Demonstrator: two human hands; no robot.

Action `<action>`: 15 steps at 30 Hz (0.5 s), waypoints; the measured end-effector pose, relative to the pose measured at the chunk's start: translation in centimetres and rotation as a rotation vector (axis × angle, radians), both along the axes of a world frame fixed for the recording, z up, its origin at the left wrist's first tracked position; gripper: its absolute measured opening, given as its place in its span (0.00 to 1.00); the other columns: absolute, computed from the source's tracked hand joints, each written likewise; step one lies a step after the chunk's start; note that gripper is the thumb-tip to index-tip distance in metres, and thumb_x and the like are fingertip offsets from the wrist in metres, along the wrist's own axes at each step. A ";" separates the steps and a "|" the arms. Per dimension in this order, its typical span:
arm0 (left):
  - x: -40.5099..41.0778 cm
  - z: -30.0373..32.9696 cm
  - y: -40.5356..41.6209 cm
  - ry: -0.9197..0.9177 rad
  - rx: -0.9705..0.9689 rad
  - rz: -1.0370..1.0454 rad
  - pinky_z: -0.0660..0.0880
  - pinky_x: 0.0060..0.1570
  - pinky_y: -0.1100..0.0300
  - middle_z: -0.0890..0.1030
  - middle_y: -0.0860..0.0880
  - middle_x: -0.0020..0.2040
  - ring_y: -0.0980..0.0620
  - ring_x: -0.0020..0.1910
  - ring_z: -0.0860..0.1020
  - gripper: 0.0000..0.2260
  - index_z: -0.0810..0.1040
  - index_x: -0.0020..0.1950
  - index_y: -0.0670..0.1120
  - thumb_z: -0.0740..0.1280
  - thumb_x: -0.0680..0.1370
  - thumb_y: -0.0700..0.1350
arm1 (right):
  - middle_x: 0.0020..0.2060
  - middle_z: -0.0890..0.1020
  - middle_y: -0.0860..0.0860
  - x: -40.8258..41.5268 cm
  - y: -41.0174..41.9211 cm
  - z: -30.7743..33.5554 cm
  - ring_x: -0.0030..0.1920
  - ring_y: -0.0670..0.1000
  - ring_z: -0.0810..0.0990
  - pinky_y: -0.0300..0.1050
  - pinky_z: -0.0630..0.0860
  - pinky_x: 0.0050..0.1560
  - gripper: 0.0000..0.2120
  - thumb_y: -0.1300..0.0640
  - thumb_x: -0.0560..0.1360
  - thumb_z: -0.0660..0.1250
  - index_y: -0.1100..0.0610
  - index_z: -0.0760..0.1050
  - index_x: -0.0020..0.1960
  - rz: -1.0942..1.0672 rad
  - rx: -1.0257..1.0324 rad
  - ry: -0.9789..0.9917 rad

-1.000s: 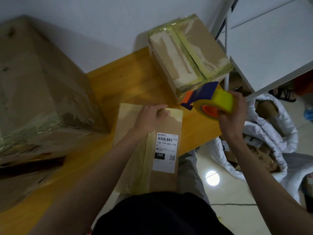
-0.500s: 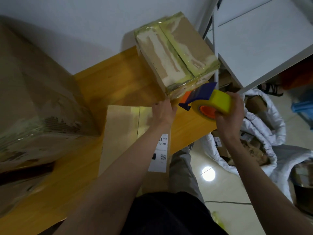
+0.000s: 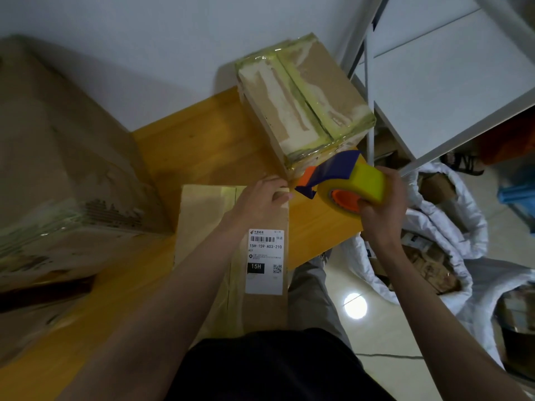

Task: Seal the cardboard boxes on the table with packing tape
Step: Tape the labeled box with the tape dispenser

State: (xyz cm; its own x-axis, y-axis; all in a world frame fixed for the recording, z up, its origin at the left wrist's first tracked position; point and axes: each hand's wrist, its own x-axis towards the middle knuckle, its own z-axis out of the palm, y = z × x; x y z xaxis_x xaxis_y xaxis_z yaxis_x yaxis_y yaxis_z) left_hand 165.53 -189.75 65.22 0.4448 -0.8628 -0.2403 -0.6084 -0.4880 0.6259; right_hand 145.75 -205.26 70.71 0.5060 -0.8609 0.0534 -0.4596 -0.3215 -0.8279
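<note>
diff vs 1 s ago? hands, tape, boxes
The left hand slid from mid-top of the labelled box to its far right corner, by the dispenser's blade. The right hand still grips the dispenser at the table edge. The taped box behind stays put.
</note>
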 end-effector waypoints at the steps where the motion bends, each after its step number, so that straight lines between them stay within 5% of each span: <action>1: 0.6 0.3 0.7 0.011 0.009 0.033 0.70 0.51 0.58 0.80 0.53 0.56 0.54 0.52 0.77 0.13 0.80 0.61 0.49 0.65 0.81 0.53 | 0.58 0.77 0.57 0.1 0.0 0.1 0.57 0.54 0.75 0.47 0.71 0.50 0.27 0.62 0.65 0.67 0.57 0.72 0.64 0.000 0.003 0.002; 6: 4.1 0.9 6.1 0.060 0.049 0.217 0.70 0.54 0.59 0.82 0.50 0.63 0.54 0.52 0.78 0.19 0.80 0.67 0.52 0.67 0.79 0.58 | 0.57 0.75 0.53 0.2 0.2 0.6 0.55 0.49 0.72 0.42 0.69 0.46 0.30 0.61 0.63 0.65 0.56 0.72 0.66 0.016 0.014 0.035; 9: 5.3 0.3 9.6 -0.080 0.032 0.316 0.65 0.70 0.49 0.82 0.47 0.60 0.46 0.59 0.78 0.21 0.81 0.64 0.49 0.69 0.77 0.61 | 0.57 0.75 0.53 0.3 0.5 0.8 0.56 0.50 0.72 0.45 0.70 0.48 0.30 0.61 0.64 0.66 0.57 0.71 0.66 0.016 0.027 0.040; 15: 5.1 -1.2 11.9 -0.235 0.175 0.470 0.52 0.78 0.42 0.72 0.42 0.66 0.40 0.73 0.63 0.34 0.74 0.67 0.43 0.58 0.76 0.70 | 0.57 0.75 0.52 0.7 0.9 0.8 0.55 0.47 0.71 0.50 0.72 0.50 0.30 0.62 0.63 0.66 0.52 0.71 0.65 0.020 0.039 0.087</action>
